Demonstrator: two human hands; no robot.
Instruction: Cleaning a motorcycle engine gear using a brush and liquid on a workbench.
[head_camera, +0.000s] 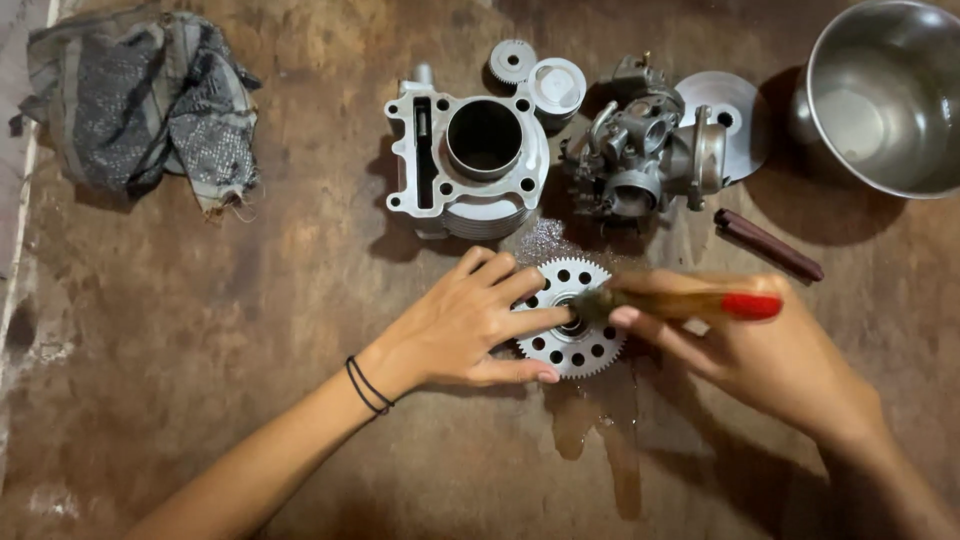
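- A view from above looks down on a worn brown wooden worktop (250, 300) with two bare hands at work near its middle.
- A flat, round silver metal gear with small teeth and a ring of drilled holes (572, 317) lies flat on the worktop, just below the centre of the view.
- The left hand (465, 325) lies open and spread over the gear's left side, fingers pressing it down; two thin black bands circle the wrist.
- The right hand (760, 350) is closed around a brush with a wooden handle and red end (690, 303), held sideways, its bristles touching the gear's hub.
- A wet patch of liquid (600, 420) spreads on the worktop under and below the gear.
- Behind the gear stands a silver cast-metal engine cylinder block with a round bore (470, 160).
- Just behind the block are a small silver toothed gear (512, 60) and a short pale metal piston (557, 88).
- To the right of the block sits a grey metal carburettor (640, 150), with a round silver disc (735, 115) behind it.
- A dark brown stick-shaped tool (768, 245) lies near the carburettor, above the right hand.
- A large shiny steel bowl (885, 100) fills the top right corner.
- A crumpled dark patterned rag (140, 105) lies at top left, well apart.
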